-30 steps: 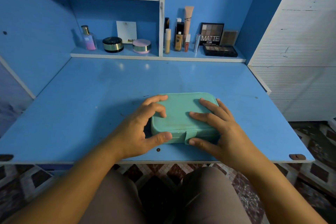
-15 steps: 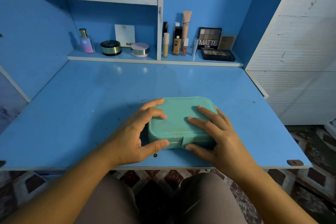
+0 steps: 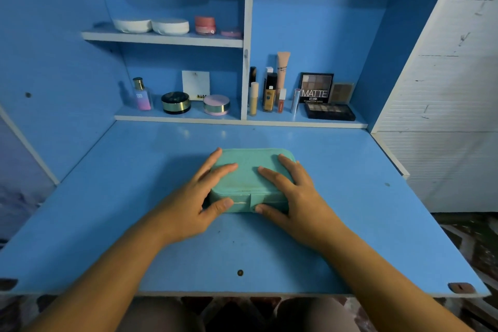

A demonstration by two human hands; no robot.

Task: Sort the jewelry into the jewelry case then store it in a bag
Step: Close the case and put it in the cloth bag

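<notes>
Teal jewelry case [image 3: 249, 175] closed, flat at middle of blue desk [image 3: 107, 197]. Left hand [image 3: 198, 198] and right hand [image 3: 292, 193] grip its two ends: fingers spread on lid, thumbs against front wall beside clasp. Back shelf: palette [image 3: 316, 87] reads "MATTE"; white card [image 3: 196, 85] reads "NUDE", partly hidden. White panelled wall at right.
</notes>
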